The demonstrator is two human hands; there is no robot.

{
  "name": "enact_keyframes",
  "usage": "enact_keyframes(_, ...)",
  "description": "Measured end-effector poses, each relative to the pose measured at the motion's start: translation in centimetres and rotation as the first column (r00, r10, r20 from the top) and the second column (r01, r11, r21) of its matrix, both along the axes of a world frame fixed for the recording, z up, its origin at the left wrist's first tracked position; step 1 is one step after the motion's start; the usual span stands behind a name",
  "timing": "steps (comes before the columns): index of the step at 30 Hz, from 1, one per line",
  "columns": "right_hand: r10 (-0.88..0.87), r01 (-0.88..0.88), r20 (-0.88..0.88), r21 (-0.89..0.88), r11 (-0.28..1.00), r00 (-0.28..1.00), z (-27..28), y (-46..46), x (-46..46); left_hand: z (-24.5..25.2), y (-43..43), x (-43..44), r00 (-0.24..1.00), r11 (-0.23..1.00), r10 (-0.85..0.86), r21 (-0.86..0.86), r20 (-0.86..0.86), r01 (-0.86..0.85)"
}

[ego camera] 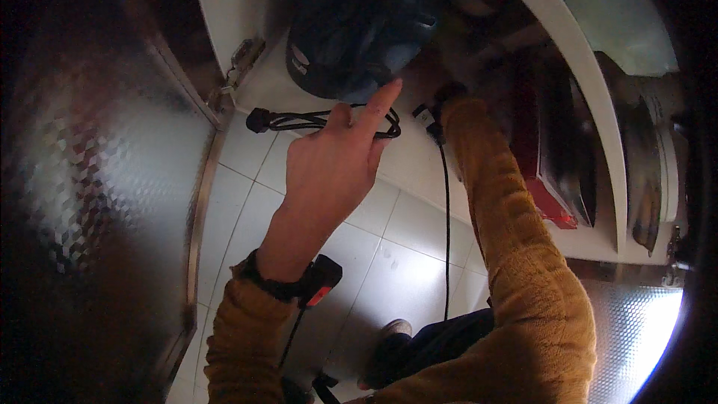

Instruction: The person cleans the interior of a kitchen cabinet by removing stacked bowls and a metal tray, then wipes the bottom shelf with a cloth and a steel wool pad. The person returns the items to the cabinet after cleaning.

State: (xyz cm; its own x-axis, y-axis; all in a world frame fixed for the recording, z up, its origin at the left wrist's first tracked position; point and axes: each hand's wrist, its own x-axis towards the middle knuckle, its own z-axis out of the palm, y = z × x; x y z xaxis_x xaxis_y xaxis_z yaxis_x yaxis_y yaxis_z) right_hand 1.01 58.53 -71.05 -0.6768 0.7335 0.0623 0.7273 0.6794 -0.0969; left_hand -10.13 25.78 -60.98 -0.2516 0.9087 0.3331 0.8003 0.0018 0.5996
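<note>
My left hand (334, 163) reaches to the front of a cabinet shelf, fingers around a bundled black power cord (297, 121). The cord's plug (258, 120) sticks out to the left and its loops show at the right, by the thumb. The index finger extends toward a dark, rounded appliance (359, 50) standing on the shelf. Deep in shadow, my right hand (443, 87) is inside the cabinet to the right of the appliance. Its fingers and anything in them are hidden by the dark.
A cabinet door with a patterned, shiny surface (112, 179) stands open at the left, on a metal hinge (244, 62). A red box-like item (552, 202) is beside my right sleeve. A white divider (606, 101) separates stacked dishes (650, 151). A thin cable (447, 224) hangs from my right wrist.
</note>
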Motion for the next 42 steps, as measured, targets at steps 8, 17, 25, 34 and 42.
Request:
enact_keyframes(8, -0.167, 0.167, -0.007, 0.100, 0.981, 0.986, 2.2, 0.4, 7.3, -0.4, -0.2, -0.6, 0.995, 0.999, -0.029, 0.046, 0.091, 0.024)
enact_keyframes(17, -0.120, 0.022, 0.190, 0.452, 0.892, 0.975, -0.3, -12.4, 7.8, 0.3, 0.2, -0.7, 0.934, 0.993, 0.112, -0.001, 0.338, -0.119)
enact_keyframes(25, 0.171, -0.118, -0.194, 0.257, 0.959, 0.966, -0.6, -9.2, 5.2, 0.8, 2.0, -1.1, 0.945, 0.981, 0.141, 0.086, 0.296, -0.173)
enact_keyframes(34, -0.046, 0.046, -0.007, 0.118, 0.992, 0.999, -0.2, -0.9, 4.0, 1.1, 3.2, -1.8, 0.957, 0.978, 0.209, -0.034, 0.202, -0.206)
enact_keyframes(42, 0.243, -0.240, -0.025, 0.092, 0.966, 0.970, 1.5, -22.0, 11.2, 1.3, 4.0, -1.2, 0.954, 0.961, 0.276, -0.022, 0.114, -0.276)
